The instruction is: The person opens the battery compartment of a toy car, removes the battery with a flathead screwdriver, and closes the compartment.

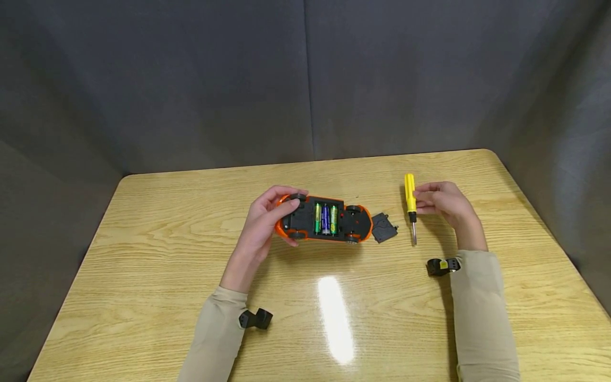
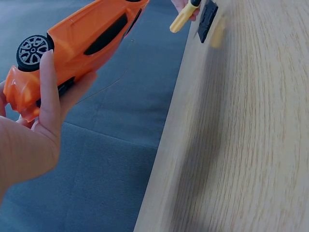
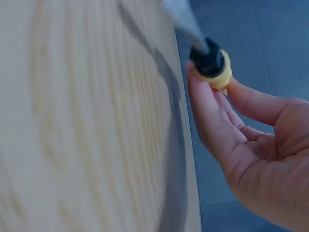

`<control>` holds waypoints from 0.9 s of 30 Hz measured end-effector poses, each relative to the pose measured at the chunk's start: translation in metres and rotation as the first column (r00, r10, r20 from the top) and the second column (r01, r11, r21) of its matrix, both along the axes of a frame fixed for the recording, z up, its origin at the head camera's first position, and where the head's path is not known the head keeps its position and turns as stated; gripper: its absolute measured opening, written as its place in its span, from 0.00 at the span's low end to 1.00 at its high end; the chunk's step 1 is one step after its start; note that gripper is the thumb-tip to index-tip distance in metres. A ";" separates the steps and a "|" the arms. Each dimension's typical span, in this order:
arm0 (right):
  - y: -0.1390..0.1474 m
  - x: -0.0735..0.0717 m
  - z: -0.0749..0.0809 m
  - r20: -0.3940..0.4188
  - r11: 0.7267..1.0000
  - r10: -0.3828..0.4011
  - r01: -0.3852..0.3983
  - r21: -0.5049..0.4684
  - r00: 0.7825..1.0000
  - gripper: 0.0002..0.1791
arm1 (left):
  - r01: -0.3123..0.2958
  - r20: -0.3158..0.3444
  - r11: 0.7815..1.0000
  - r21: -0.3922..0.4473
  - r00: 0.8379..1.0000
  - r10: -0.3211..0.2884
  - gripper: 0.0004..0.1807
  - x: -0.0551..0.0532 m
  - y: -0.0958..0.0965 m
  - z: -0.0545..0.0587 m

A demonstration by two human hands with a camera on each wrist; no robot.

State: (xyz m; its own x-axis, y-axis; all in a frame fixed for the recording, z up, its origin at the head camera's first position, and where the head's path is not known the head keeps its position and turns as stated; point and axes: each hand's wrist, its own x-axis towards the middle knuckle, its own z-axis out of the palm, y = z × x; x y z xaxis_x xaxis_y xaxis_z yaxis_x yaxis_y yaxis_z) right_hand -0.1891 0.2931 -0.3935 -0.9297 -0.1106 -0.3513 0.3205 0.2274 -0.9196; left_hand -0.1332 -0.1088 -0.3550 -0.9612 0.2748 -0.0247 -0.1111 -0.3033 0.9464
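An orange toy car (image 1: pixel 300 218) is held upside down by my left hand (image 1: pixel 260 220), the thumb on its black underside and the fingers round one end. Several batteries (image 1: pixel 326 218), green and purple, sit in its uncovered compartment. In the left wrist view the toy car (image 2: pixel 89 41) shows its orange side and a wheel. My right hand (image 1: pixel 444 204) pinches the yellow handle of a screwdriver (image 1: pixel 410 196), its metal shaft pointing toward the near side. The right wrist view shows the screwdriver (image 3: pixel 208 60) between thumb and fingertips, above the table.
A black battery cover (image 1: pixel 384 228) lies on the wooden table (image 1: pixel 167 265) between the car and the screwdriver. Dark grey curtains (image 1: pixel 215 79) stand behind the table and at its sides. Small black cameras (image 1: pixel 255 319) are strapped at both wrists.
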 end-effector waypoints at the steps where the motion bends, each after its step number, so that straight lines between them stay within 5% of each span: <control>1: 0.001 0.000 -0.002 0.008 1.000 0.001 -0.001 -0.002 1.000 0.22 | -0.001 0.000 1.000 -0.001 1.000 0.001 0.08 0.000 0.000 0.000; 8: 0.010 0.000 -0.009 0.051 0.999 0.007 -0.009 0.035 0.999 0.24 | -0.001 -0.010 1.000 -0.003 1.000 0.001 0.09 0.001 -0.001 -0.001; 19: 0.008 0.002 -0.010 -0.004 0.990 0.025 -0.024 0.137 1.000 0.22 | -0.006 -0.004 1.000 -0.004 1.000 0.006 0.09 0.001 0.000 0.000; 27: 0.001 0.004 -0.003 -0.035 0.953 0.049 -0.036 0.301 0.998 0.17 | -0.005 0.001 1.000 -0.004 1.000 0.005 0.08 0.001 0.001 0.000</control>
